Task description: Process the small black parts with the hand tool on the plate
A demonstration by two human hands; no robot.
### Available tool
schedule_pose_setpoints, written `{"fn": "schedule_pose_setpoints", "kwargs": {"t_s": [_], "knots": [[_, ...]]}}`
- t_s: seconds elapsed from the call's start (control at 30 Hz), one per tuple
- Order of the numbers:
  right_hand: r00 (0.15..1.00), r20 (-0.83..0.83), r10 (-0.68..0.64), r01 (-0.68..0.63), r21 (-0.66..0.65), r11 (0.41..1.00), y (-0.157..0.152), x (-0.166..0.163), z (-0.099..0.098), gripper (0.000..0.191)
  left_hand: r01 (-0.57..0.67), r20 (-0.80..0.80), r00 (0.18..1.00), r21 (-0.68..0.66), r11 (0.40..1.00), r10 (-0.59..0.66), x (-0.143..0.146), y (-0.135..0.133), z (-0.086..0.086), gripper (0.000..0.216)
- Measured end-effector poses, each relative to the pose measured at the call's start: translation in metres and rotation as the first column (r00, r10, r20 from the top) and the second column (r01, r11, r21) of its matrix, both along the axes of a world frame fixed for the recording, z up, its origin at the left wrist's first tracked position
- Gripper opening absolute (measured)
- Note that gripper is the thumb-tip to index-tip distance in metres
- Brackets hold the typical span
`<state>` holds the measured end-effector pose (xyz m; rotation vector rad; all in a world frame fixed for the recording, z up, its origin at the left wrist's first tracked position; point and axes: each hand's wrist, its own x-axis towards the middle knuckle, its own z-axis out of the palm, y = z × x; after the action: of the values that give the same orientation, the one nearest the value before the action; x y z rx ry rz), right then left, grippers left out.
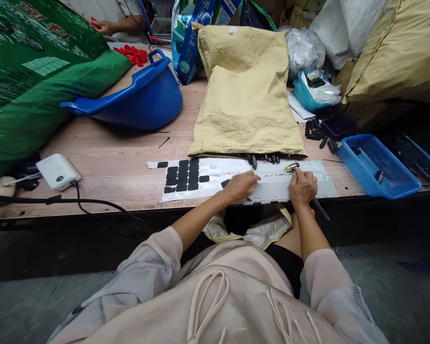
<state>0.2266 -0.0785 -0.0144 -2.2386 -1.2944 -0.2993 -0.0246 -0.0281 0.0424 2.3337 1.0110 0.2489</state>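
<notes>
My right hand is wrapped round a small hammer. Its yellow-green and dark head lies over the white strip, and its dark handle sticks out below my fist. My left hand is closed in a pinch low over the middle of the strip; whatever its fingertips hold is too small to make out. The long white strip lies along the table's front edge. On its left part sit rows of black rounded squares. Several small black parts lie by the bag's mouth, just beyond my hands.
A tan paper sack lies behind the strip. A blue basin tilts at left, near a white box with a cable. At right stands a blue basket, with black parts beside it. Across the table a person's hand holds something red.
</notes>
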Motion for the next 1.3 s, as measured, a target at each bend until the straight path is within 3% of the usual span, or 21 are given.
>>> {"fn": "schedule_pose_setpoints", "kwargs": {"t_s": [0.1, 0.2, 0.37, 0.47, 0.57, 0.73, 1.0, 1.3], "knots": [[1.000, 0.005, 0.001, -0.001, 0.010, 1.000, 0.000, 0.000, 0.000, 0.034, 0.067, -0.162, 0.986, 0.265, 0.962, -0.024, 0.016, 0.050, 0.011, 0.043], [1.000, 0.006, 0.001, -0.001, 0.006, 1.000, 0.000, -0.001, 0.000, 0.034, 0.194, -0.246, 0.964, 0.381, 0.904, -0.103, 0.029, 0.076, 0.014, 0.035], [1.000, 0.012, 0.004, -0.004, -0.001, 1.000, -0.001, -0.001, -0.001, 0.034, 0.329, -0.254, 0.938, 0.436, 0.837, -0.236, 0.040, 0.064, 0.016, 0.024], [1.000, 0.003, 0.004, -0.004, -0.008, 1.000, 0.000, -0.001, -0.002, 0.034, 0.362, -0.250, 0.926, 0.377, 0.853, -0.283, 0.040, 0.039, 0.018, 0.019], [1.000, -0.015, 0.000, 0.000, -0.011, 1.000, 0.001, -0.001, -0.003, 0.034, 0.287, -0.196, 0.951, 0.283, 0.915, -0.237, 0.034, 0.019, 0.011, 0.020], [1.000, -0.011, 0.000, 0.000, 0.000, 1.000, 0.001, 0.001, -0.003, 0.034, 0.063, -0.048, 0.997, 0.162, 0.985, -0.056, 0.020, 0.007, -0.016, 0.024], [1.000, -0.018, 0.000, 0.000, 0.015, 1.000, -0.001, -0.002, 0.001, 0.034, -0.109, 0.231, 0.970, 0.111, 0.988, 0.081, 0.009, 0.000, -0.048, 0.024], [1.000, -0.019, -0.019, 0.019, 0.011, 1.000, -0.002, -0.004, 0.003, 0.035, -0.140, 0.286, 0.951, 0.052, 0.989, 0.120, 0.009, 0.002, -0.055, 0.017]]}}
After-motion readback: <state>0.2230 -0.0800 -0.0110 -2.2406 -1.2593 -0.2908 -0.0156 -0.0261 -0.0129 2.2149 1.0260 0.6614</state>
